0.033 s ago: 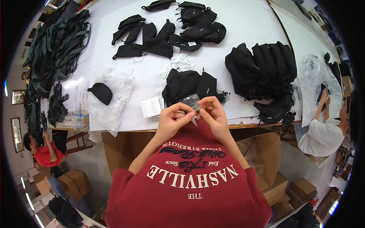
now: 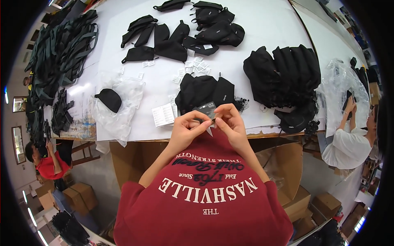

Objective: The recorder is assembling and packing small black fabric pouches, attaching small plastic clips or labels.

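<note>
My left hand [image 2: 186, 127] and my right hand [image 2: 230, 121] meet just above the front edge of the white table [image 2: 254, 28]. Together they pinch a small dark grey card tag [image 2: 206, 109] between the fingertips. Just behind the tag lies a small heap of black pouches [image 2: 205, 91]. A white printed paper slip [image 2: 163, 115] rests on the table to the left of my hands. Further left, a single black pouch [image 2: 109, 99] lies on a crumpled clear plastic bag [image 2: 123, 119].
A big pile of black bags [image 2: 283, 71] fills the right side, more black pouches [image 2: 176, 37] lie farther back, and dark straps [image 2: 61, 49] are heaped at the left. A person in white [image 2: 349, 145] works at the right, another in red [image 2: 47, 164] below left. Cardboard boxes [image 2: 82, 194] stand on the floor.
</note>
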`<state>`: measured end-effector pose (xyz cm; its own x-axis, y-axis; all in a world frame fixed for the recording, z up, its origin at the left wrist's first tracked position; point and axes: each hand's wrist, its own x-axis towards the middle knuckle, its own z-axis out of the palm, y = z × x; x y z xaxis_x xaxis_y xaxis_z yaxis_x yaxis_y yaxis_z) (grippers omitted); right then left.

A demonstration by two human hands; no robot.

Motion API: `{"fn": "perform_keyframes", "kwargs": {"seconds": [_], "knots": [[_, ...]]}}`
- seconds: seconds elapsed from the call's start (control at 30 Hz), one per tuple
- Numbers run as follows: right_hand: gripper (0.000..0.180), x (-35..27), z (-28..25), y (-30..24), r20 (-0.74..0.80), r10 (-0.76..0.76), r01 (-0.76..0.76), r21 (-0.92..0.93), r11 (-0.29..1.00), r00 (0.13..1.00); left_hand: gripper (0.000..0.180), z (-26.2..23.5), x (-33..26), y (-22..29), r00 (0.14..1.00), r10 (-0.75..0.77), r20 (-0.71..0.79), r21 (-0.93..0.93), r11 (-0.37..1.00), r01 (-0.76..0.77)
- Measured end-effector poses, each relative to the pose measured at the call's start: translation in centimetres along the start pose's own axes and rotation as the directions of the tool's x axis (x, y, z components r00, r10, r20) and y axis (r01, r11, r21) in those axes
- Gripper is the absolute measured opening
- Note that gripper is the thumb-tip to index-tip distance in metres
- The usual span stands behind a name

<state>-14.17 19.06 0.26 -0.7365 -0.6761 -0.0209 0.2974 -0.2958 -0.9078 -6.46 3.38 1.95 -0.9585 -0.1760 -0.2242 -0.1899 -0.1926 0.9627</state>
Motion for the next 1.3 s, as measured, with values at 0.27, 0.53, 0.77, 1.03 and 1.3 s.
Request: {"fn": "perform_keyframes", "kwargs": {"seconds": [0.27,0.53,0.77,1.03,1.3], "knots": [[0.02,-0.01,0.38,0.11,-0.003,0.022,-0.022,0.061,0.998,1.0,0.01,-0.62,-0.29,-0.15,0.998,-0.055,-0.007,-0.016,0.998,0.054],[0.019,0.07,0.14,0.61,-0.02,0.036,-0.033,0.128,0.991,0.999,0.012,-0.53,-0.54,0.11,0.999,-0.04,-0.029,-0.005,0.999,0.04],[0.018,-0.02,0.21,0.59,-0.012,0.006,-0.005,0.089,0.996,1.0,0.011,-0.19,-0.52,0.37,0.997,-0.033,-0.073,0.019,0.999,0.034],[0.019,-0.2,0.22,0.52,-0.013,0.009,-0.008,0.074,0.997,1.0,0.011,-0.48,-0.52,0.32,0.997,-0.07,-0.042,0.036,0.997,0.071],[0.015,-0.58,0.25,0.09,0.035,0.004,0.003,-0.2,0.98,0.999,0.009,-0.78,-0.7,0.16,0.997,-0.075,-0.015,0.149,0.986,0.076]]}}
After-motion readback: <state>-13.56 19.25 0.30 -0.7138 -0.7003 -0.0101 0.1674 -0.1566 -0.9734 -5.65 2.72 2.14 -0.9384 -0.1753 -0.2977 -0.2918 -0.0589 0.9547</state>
